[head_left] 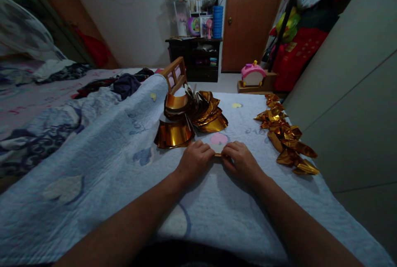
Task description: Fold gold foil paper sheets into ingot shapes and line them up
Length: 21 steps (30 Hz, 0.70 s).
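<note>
Between my two hands lies a narrow folded strip of gold foil paper (pixel 218 155), most of it covered by fingers. My left hand (pixel 198 160) pinches its left end with curled fingers. At the right end, the fingers of my right hand (pixel 240 158) are closed on it too. Just beyond my left hand spreads a fanned pile of shiny gold foil sheets (pixel 173 134), some showing pale backs. Over to the right sits a row of folded gold foil pieces (pixel 283 134), pointed in shape, heaped along the edge.
A light blue quilted cover (pixel 124 200) with heart prints lies under everything. A wooden chair back (pixel 174 72) stands behind the foil pile. To the right rises a pale cabinet side (pixel 350 105). Farther back are a dark shelf (pixel 194 60) and a pink toy (pixel 252 73).
</note>
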Available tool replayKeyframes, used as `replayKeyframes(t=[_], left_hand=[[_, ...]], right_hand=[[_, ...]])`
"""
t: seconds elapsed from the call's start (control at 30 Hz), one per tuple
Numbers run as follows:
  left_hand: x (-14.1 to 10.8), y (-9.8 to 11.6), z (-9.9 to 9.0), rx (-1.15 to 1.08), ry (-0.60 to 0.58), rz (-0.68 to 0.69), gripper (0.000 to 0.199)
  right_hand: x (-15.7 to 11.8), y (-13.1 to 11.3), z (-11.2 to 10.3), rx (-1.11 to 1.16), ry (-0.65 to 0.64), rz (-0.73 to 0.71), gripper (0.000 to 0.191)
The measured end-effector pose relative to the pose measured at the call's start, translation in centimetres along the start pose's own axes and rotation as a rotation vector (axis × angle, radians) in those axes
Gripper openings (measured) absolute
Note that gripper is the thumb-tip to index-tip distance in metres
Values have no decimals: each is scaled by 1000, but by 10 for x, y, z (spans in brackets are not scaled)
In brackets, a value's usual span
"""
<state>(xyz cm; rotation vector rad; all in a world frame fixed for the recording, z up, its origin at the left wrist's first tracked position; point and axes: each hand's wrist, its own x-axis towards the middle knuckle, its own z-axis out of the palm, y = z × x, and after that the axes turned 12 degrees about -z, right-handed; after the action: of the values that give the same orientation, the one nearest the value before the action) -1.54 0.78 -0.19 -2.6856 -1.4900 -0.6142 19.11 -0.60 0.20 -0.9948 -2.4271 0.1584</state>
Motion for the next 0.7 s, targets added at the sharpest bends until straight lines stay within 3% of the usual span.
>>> replayKeyframes(t=[0.17,0.4,0.57,0.7], left_hand=[[3,-5,0,-144,49,-26,13],[3,-3,2,-184,247,-117,17],[3,-3,3,-279,194,-161,19],[2,-1,2,-200,178,-131,22]], right_hand=[[-3,5,-1,10,55,-24,17],[-3,1,-3,-71,123,-88,13],[-2,-5,-3,-230,144,-149,13],[-2,-7,1,-304,149,-138,13]])
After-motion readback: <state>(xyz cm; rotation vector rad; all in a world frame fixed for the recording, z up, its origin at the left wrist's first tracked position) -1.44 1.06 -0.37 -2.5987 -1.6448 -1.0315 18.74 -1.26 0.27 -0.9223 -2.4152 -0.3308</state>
